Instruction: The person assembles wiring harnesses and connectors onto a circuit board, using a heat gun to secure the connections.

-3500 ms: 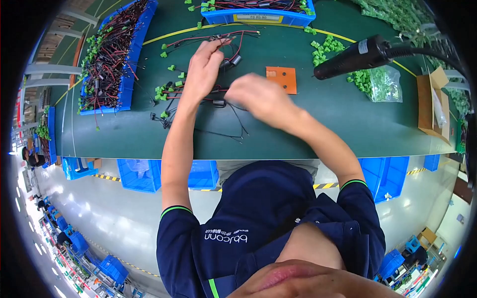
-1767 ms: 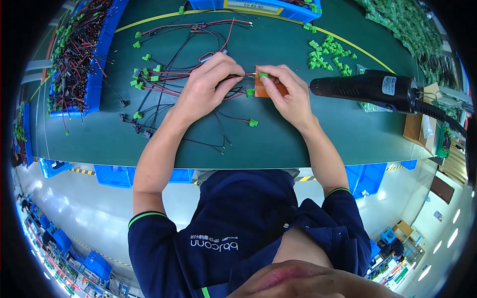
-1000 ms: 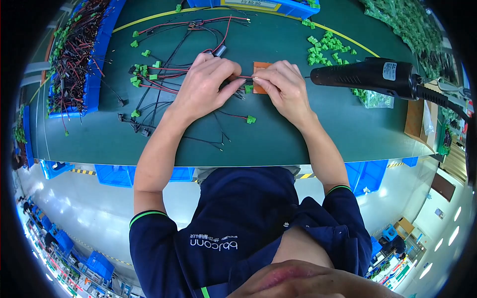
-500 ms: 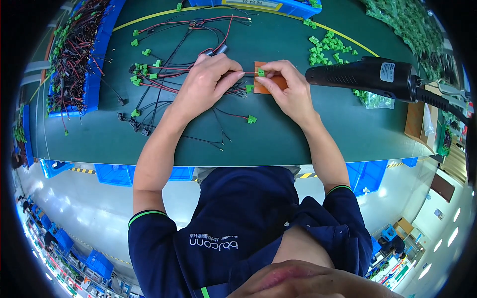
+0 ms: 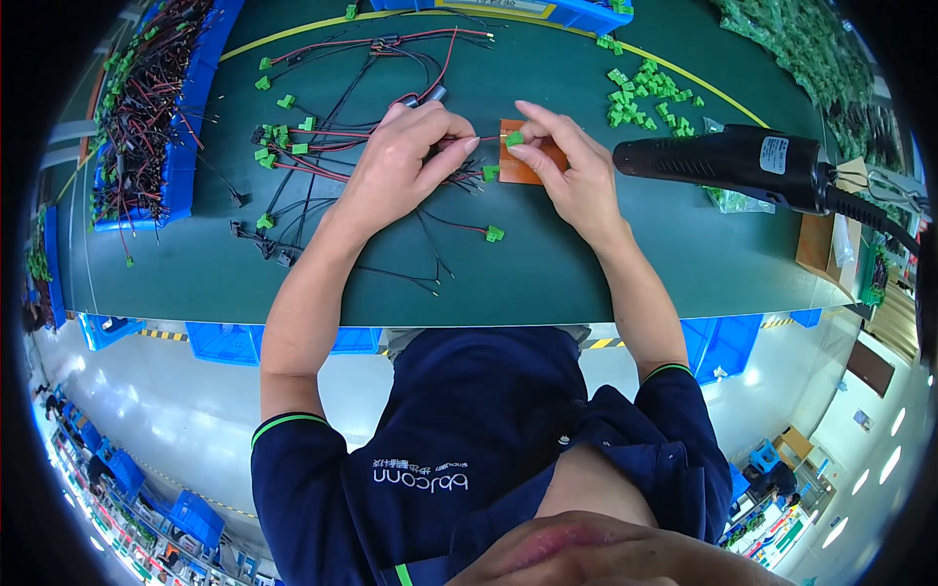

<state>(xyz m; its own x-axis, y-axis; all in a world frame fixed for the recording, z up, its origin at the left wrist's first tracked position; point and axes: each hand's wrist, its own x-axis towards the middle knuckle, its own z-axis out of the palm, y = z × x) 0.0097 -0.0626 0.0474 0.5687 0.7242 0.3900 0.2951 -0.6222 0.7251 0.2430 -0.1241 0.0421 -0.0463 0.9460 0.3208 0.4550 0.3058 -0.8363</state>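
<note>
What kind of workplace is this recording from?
Most likely a wire-harness assembly bench in a factory: a green work table, a blue bin of wire harnesses, loose green connectors, and a black heat gun beside the hands.

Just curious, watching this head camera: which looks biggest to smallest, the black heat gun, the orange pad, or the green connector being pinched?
1. Black heat gun, though it may sit nearer the camera.
2. Orange pad, partly covered by the right hand.
3. Green connector.

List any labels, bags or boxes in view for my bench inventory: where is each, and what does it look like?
Sticker: white rectangle on the black heat gun, right.
Bin label: yellow strip on the blue bin, top edge.
Bag: clear plastic, under the gun.
Box: brown cardboard, far right.
</note>
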